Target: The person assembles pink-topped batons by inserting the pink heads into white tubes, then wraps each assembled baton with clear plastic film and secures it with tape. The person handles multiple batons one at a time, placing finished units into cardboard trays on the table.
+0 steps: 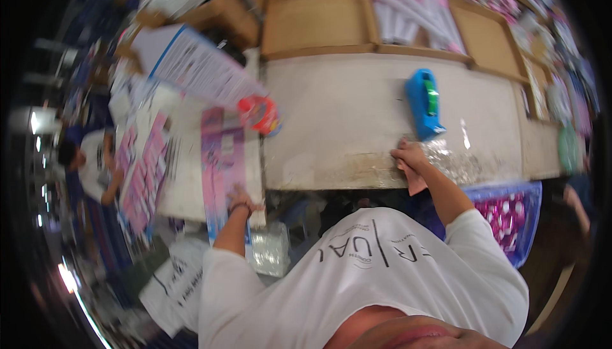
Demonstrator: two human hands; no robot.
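My left hand rests with its fingers apart on a long pink and blue printed card sheet at the left of the table. Closed near the table's front edge, my right hand grips a flat salmon-coloured piece that hangs below the fingers; what it is exactly I cannot make out. Just beyond that hand stands a blue tape dispenser with a green roll in it. A red round object, blurred, sits at the sheet's far end.
Cardboard trays line the back, one with white and pink packets. A blue crate of magenta packages stands at lower right. Pink printed pieces lie at far left, where another person works. A printed carton leans at back left.
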